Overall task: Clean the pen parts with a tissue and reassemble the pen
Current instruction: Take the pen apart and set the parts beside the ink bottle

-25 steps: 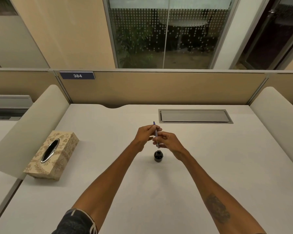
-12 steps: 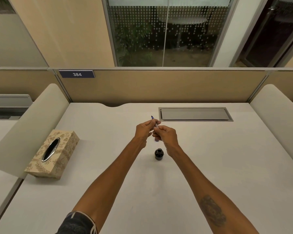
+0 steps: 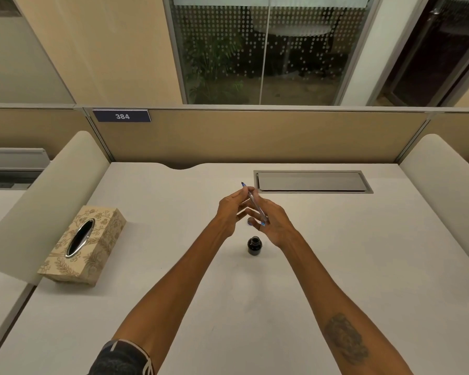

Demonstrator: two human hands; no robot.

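The pen (image 3: 251, 198) is up in the air over the middle of the tabletop (image 3: 363, 266), somewhat nearer the far edge than the near one, w/ both hands on it. The right hand (image 3: 272, 223) has the rear end, thumb and fingers closed on it in a light pinch. The left hand (image 3: 229, 209) meets the front section w/ thumb and forefinger tip, the other fingers splayed fairly straight. Whether it pinches or only touches can't be told from here.

The step looks like working the pen's sections apart or together by twisting. No tissue is in either hand, so wiping has yet to come, probably. To do it well:
- right hand should hold the barrel firm, left should turn the front section only
- keep both grips close to the joint, so the thin barrel doesn't bend
- keep the nib end clear of skin & tabletop, since ink could smear
- work low over the tabletop, so a loose part can't roll far.

The pen's long axis runs near-to-far w/ a lean to the left. The blue tip points up and toward the far edge, and the rear end sits low in the right hand. A small bluish piece (image 3: 249, 221) shows by the right thumb, too small to identify.

A small dark bottle (image 3: 254, 245) stands upright just nearer than the hands, not touching them. The tissue box (image 3: 83, 243) sits by the left edge, well apart. A cable flap (image 3: 312, 181) lies flush by the far edge.
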